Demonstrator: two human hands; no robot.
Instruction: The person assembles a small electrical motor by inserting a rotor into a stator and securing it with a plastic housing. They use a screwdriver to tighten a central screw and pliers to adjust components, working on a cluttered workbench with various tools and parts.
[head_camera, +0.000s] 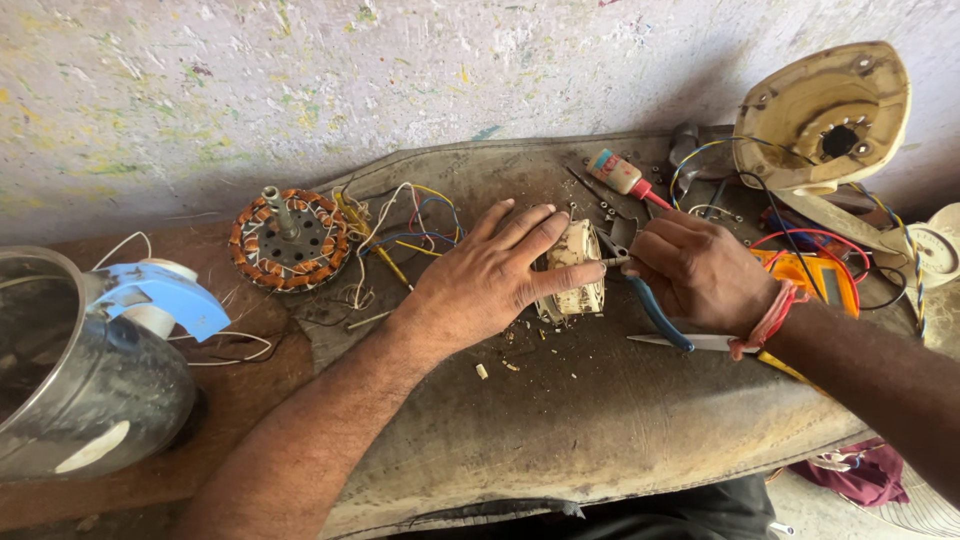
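The left hand (490, 275) lies flat with spread fingers on a small cream-coloured part (577, 270) in the middle of the surface (560, 420), its grip loose and pressing down, likely to keep the part from sliding. The right hand (697, 275) has its grip closed around blue-handled pliers (640, 290), whose tip touches the right side of the part, perhaps to pull something small. The hands hide much of the part, so I cannot tell what it is, and the copper-wound coil ring (290, 240) sits far left by loose wires (410, 225).
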